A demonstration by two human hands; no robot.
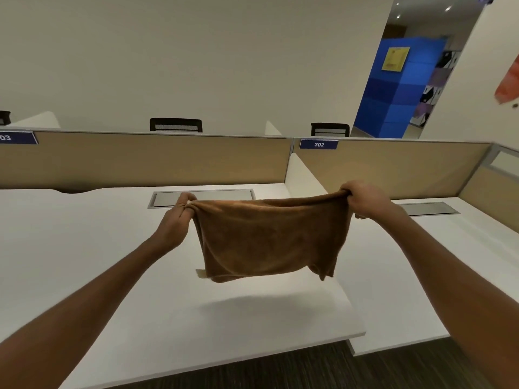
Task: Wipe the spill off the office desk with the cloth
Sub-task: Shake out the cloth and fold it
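Observation:
A brown cloth (269,237) hangs spread in the air above the white office desk (84,262), casting a shadow on the desktop below it. My left hand (178,217) pinches its upper left corner. My right hand (365,199) grips its upper right corner. The cloth's lower edge hangs free, clear of the desk. I see no spill on the visible desktop; the cloth hides part of the surface behind it.
A grey cable hatch (202,196) sits at the desk's back. A beige partition (146,161) with a "302" label (318,144) runs behind. A white divider (303,175) separates a second desk (407,276) on the right. Two black chair backs (176,125) rise beyond.

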